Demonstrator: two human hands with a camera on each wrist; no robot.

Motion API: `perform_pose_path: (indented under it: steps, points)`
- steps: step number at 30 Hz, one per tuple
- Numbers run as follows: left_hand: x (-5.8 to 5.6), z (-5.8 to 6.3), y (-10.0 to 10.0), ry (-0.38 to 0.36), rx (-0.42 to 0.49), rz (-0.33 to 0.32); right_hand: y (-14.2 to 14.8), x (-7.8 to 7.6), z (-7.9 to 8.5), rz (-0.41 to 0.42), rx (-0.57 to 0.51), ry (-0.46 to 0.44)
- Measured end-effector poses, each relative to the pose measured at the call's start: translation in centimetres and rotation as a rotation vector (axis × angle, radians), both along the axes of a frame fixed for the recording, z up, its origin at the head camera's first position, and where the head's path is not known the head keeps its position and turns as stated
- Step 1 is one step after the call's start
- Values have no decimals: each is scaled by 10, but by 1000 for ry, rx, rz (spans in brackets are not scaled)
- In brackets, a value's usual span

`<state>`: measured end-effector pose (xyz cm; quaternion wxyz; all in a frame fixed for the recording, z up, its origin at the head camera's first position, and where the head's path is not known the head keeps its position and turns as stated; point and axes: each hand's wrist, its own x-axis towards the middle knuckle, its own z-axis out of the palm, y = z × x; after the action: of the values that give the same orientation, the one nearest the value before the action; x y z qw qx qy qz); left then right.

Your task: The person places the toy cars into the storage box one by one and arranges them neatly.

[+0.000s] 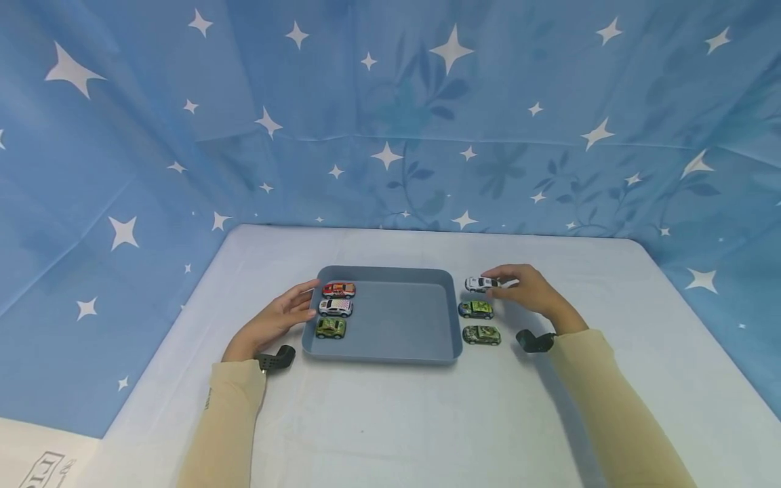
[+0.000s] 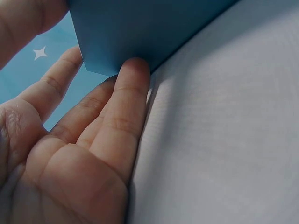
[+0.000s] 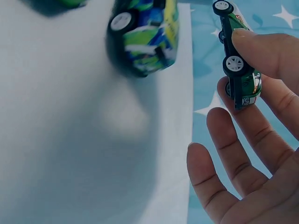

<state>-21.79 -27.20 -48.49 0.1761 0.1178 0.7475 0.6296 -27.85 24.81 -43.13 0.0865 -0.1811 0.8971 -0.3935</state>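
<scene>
My left hand point(image 1: 274, 324) rests at the left side of a blue-grey tray point(image 1: 399, 318). In the left wrist view its fairly straight fingers touch the tray's outer wall point(image 2: 140, 28). A red-and-orange toy car point(image 1: 338, 291), a white one with dots point(image 1: 335, 308) and a green one point(image 1: 331, 329) stand in a column along the tray's left end. Right of the tray, my right hand point(image 1: 525, 291) pinches a white toy car point(image 1: 481, 284) between thumb and fingers. Seen from the right wrist, this toy car point(image 3: 236, 60) is held above the table, showing its wheels and green markings.
Beside the tray's right wall stand a green-and-blue toy car point(image 1: 476, 310) and, nearer, a camouflage-green toy car point(image 1: 481, 335). A white cloth covers the table point(image 1: 390, 420). Behind it hangs a blue curtain point(image 1: 342, 135) with white stars.
</scene>
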Motion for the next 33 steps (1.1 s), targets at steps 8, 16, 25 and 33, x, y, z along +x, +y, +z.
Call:
perform_pose_path:
  steps: [8,16,25,33]
  points:
    - [1,1,-1,-8,12,-4,-9,6,9,22,-7,58]
    - [-1,1,-1,9,2,-7,-16,10,16,35,-4,93]
    - [0,1,1,1,-2,-8,-25,15,21,33,-3,91]
    - [1,3,1,5,1,-11,-36,16,22,44,-8,92]
